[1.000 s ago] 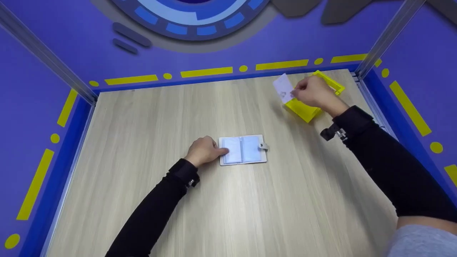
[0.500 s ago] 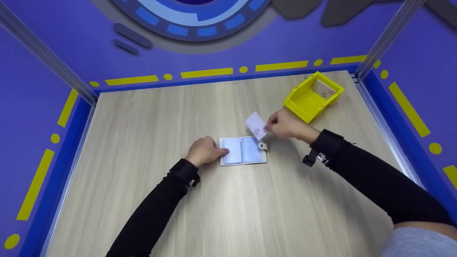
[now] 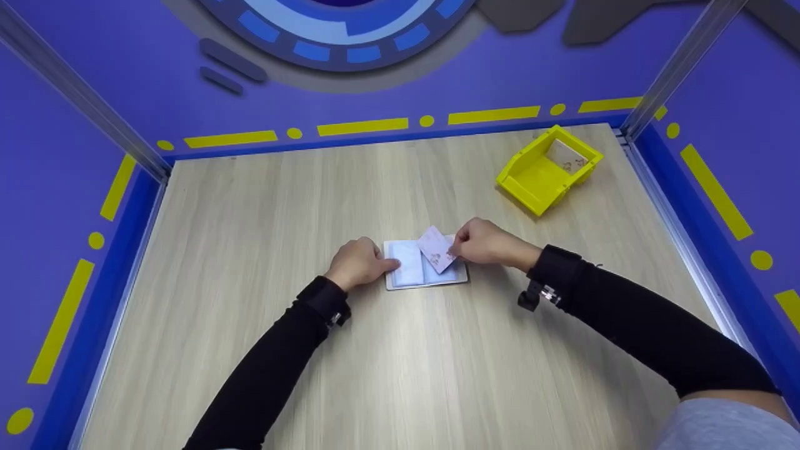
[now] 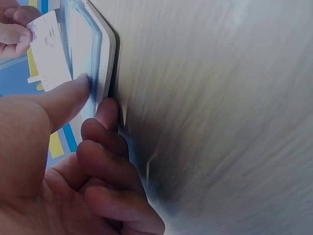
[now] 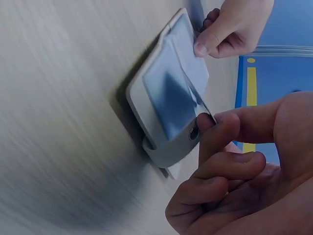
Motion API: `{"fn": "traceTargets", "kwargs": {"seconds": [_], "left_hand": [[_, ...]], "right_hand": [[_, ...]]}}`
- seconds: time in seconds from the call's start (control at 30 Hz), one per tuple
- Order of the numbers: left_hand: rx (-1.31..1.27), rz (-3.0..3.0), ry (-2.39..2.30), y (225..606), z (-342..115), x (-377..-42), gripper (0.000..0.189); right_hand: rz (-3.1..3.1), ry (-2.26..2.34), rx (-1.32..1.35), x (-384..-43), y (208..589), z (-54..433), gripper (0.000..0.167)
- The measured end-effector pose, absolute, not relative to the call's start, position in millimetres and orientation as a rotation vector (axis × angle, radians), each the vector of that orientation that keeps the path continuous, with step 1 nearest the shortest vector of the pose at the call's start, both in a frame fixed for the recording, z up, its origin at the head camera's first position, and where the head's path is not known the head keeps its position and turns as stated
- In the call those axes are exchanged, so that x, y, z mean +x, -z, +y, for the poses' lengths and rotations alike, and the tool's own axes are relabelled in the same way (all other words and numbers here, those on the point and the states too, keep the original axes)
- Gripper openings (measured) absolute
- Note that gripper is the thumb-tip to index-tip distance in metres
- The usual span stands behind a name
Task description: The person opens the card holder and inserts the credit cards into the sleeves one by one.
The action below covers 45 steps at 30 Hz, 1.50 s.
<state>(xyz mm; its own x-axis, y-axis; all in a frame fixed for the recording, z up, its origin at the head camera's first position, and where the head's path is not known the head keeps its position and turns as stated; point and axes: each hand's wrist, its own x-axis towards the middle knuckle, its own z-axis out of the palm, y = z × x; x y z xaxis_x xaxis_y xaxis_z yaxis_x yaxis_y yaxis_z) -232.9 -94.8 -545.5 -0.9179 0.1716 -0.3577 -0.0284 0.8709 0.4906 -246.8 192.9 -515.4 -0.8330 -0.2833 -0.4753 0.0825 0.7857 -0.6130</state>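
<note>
A small card album (image 3: 407, 264) with clear plastic sleeves and a pale cover lies spread flat on the table. My left hand (image 3: 359, 265) pinches its left edge, thumb on the sleeve page and index finger at the cover's outer side, as the left wrist view shows. Between thumb and index finger, my right hand (image 3: 484, 242) pinches a pale pink printed card (image 3: 435, 249) by one edge. The card is tilted over the album's right page and covers part of it. In the right wrist view, a snap strap (image 5: 171, 151) curls up from the album's edge near my right fingers.
A yellow bin (image 3: 531, 181) stands at the back right of the wooden table (image 3: 281, 212), with one or more printed cards (image 3: 565, 157) leaning inside. Purple-blue panels (image 3: 350, 100) wall the table at the back and both sides.
My right hand has carried the card from the yellow bin, leftward and toward me, to over the album's right page. My left hand has stayed on the album's left edge.
</note>
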Motion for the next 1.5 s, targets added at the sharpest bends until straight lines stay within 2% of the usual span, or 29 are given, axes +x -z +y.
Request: {"fn": "traceTargets", "kwargs": {"seconds": [0.8, 1.5], "left_hand": [[0.132, 2.638, -0.693, 543.0, -94.4, -232.5, 0.058], [0.143, 2.651, -0.712, 545.4, -94.1, -233.2, 0.056]], "right_hand": [[2.388, 0.809, -0.131, -241.5, 523.4, 185.9, 0.029], [2.357, 0.801, -0.179, -242.0, 524.8, 182.6, 0.023]]}}
